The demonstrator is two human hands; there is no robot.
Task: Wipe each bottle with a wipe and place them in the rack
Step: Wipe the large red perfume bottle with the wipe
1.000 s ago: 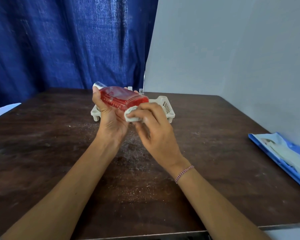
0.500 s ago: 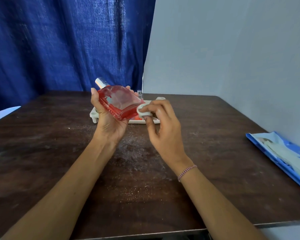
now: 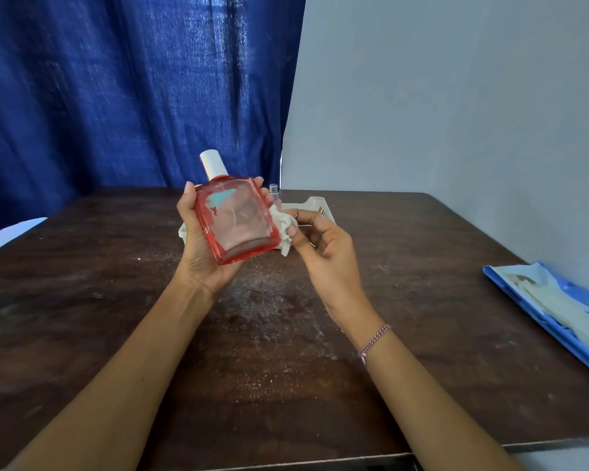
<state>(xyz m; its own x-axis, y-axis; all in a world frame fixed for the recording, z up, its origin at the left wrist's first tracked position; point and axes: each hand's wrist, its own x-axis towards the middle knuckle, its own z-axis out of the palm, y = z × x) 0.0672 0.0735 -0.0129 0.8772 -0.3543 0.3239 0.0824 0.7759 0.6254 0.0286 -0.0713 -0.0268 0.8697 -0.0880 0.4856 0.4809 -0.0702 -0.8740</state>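
Bottle [image 3: 238, 222] newly upright in left grip [image 3: 201, 256]

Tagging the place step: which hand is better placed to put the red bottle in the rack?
Probably left. The left hand grips the red bottle, with the rack just behind it; the right hand is busy pinching the wipe at the bottle's edge.

The rack [image 3: 320, 207] sits at the far middle of the table [image 3: 82, 300], mostly hidden behind the left hand [image 3: 201, 253], the red bottle [image 3: 238, 222] it grips, and the right hand [image 3: 323, 253] pinching the wipe [image 3: 281, 229]; these bar the near approach; a small clear bottle [image 3: 273, 192] rises at the rack's far side; open tabletop runs wide to the left; on the right the blue wipe pack [image 3: 558, 307] lies along the grey wall [image 3: 456, 113], which closes that side; the curtain [image 3: 116, 96] closes the back.
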